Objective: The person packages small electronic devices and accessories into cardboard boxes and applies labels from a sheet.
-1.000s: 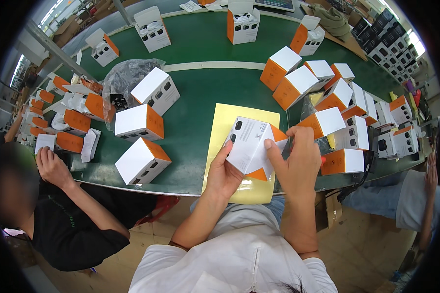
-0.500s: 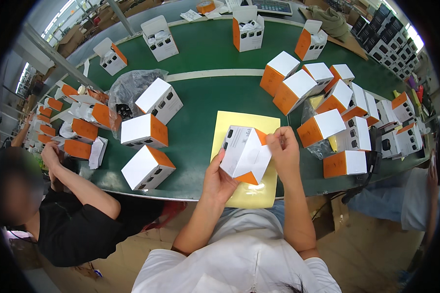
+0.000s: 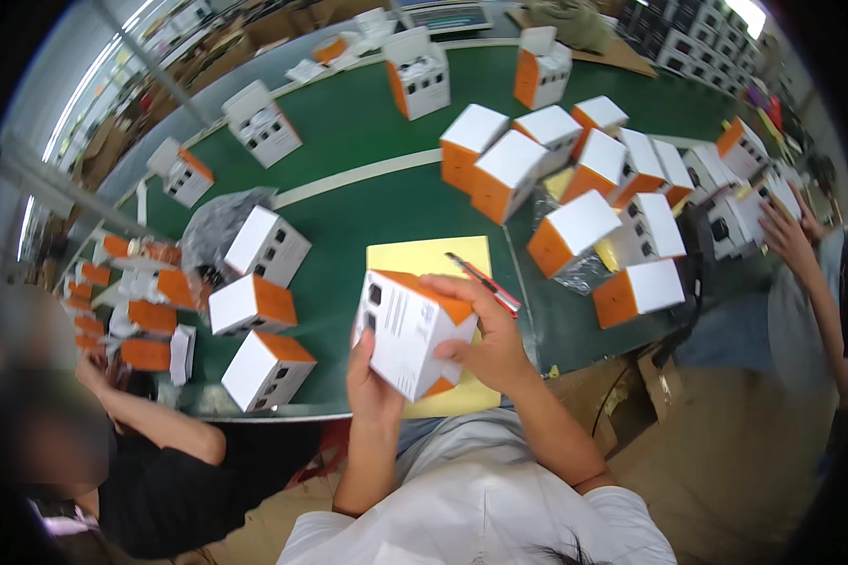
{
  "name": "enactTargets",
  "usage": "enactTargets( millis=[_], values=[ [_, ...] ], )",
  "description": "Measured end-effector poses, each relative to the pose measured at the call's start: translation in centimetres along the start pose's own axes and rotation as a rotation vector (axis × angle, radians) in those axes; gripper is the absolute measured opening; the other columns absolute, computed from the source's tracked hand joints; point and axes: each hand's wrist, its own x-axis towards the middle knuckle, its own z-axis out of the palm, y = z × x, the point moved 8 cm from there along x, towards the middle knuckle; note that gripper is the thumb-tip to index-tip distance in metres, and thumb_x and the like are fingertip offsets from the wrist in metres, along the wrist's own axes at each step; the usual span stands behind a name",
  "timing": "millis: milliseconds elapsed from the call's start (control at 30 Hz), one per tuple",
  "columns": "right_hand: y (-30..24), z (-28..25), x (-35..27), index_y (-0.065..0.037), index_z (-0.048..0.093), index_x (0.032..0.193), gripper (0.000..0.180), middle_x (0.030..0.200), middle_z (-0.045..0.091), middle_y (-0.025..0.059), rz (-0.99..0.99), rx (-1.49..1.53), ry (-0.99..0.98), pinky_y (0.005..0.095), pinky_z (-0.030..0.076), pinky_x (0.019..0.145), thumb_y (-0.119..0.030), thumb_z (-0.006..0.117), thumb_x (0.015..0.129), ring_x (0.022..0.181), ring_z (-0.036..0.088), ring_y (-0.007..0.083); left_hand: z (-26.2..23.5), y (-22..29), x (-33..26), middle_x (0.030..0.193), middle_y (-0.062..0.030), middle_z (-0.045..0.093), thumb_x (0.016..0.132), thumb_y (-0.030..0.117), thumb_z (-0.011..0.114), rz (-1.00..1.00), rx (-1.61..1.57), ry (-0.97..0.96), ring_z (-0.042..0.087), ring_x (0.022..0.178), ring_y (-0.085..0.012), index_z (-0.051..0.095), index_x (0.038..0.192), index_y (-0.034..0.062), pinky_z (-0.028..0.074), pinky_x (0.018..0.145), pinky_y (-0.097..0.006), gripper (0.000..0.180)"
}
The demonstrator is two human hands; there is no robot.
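Observation:
Over a yellow sheet [image 3: 429, 256] I hold a white-and-orange cardboard box [image 3: 407, 325], tilted, in both hands. My left hand [image 3: 372, 381] grips it from the lower left, thumb on the printed white face. Across its right end lies my right hand [image 3: 495, 344], fingers over the orange top side and thumb against the white end. Part of that end is hidden by the hand. Just beyond my right hand, a red utility knife [image 3: 488, 281] with a dark tip lies across the sheet's right edge.
On the green table [image 3: 349, 212], three closed boxes [image 3: 269, 247] stand left and a cluster of boxes [image 3: 509, 174] right. Open boxes [image 3: 419, 80] line the far side. A grey plastic bag [image 3: 212, 231] lies left. Co-workers sit on both sides; one's hand [image 3: 787, 235] touches boxes.
The box has been turned in my hands, and my right hand has gone from pinching its upper corner to wrapping its right end. The knife has come into sight. The whole view has shifted.

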Motion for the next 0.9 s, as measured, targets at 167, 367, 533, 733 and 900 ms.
enactTargets(
  millis=[167, 367, 533, 733, 900],
  values=[
    [-3.5, -6.3, -5.3, -0.003, 0.042, 0.155, 0.104, 0.156, 0.047, 0.0174, -0.17, -0.187, -0.081, 0.0436, 0.035, 0.117, -0.054, 0.086, 0.076, 0.14, 0.049, 0.0331, 7.3, 2.5, -2.6, 0.149, -0.0308, 0.051, 0.079, 0.023, 0.09, 0.286, 0.554, -0.506, 0.057, 0.134, -0.0335, 0.068, 0.135, 0.0078, 0.046, 0.109, -0.04, 0.062],
    [-3.7, -10.9, -12.1, -0.004, 0.045, 0.146, 0.103, 0.134, 0.059, 0.0127, 0.247, 0.135, 0.162, 0.0381, 0.048, 0.102, -0.023, 0.1, 0.061, 0.121, 0.058, 0.0221, 18.5, -3.6, -5.6, 0.155, -0.0249, 0.046, 0.081, 0.03, 0.087, 0.512, 1.041, -1.346, 0.054, 0.133, -0.0399, 0.068, 0.135, 0.0134, 0.044, 0.108, -0.047, 0.059],
    [-4.6, -20.0, -18.4, -0.007, 0.056, 0.123, 0.078, 0.119, 0.058, 0.0111, -0.303, 0.074, 0.448, 0.038, 0.05, 0.088, -0.039, 0.096, 0.065, 0.102, 0.059, 0.0224, 21.4, -8.9, -0.7, 0.151, -0.0213, 0.046, 0.085, 0.025, 0.08, 0.397, 1.083, -0.947, 0.046, 0.14, -0.0377, 0.056, 0.139, 0.0042, 0.038, 0.114, -0.045, 0.063],
    [-3.3, -24.7, -21.4, -0.008, 0.057, 0.129, 0.088, 0.125, 0.054, 0.0099, -0.157, -0.409, 0.515, 0.037, 0.045, 0.098, -0.034, 0.098, 0.057, 0.113, 0.054, 0.0251, 23.7, -19.0, 0.7, 0.148, -0.0205, 0.047, 0.085, 0.018, 0.08, 0.511, 1.474, -1.096, 0.053, 0.132, -0.0372, 0.056, 0.143, 0.0127, 0.045, 0.108, -0.044, 0.063],
    [3.4, -21.8, -18.6, -0.006, 0.052, 0.142, 0.1, 0.139, 0.047, 0.0115, -0.014, -0.15, 0.454, 0.0372, 0.041, 0.109, -0.015, 0.098, 0.054, 0.124, 0.052, 0.0261, 22.8, -16.4, 1.6, 0.152, -0.0205, 0.044, 0.089, 0.009, 0.073, 0.379, 1.227, -1.054, 0.054, 0.134, -0.0372, 0.066, 0.132, 0.0089, 0.044, 0.112, -0.043, 0.044]
  ],
)
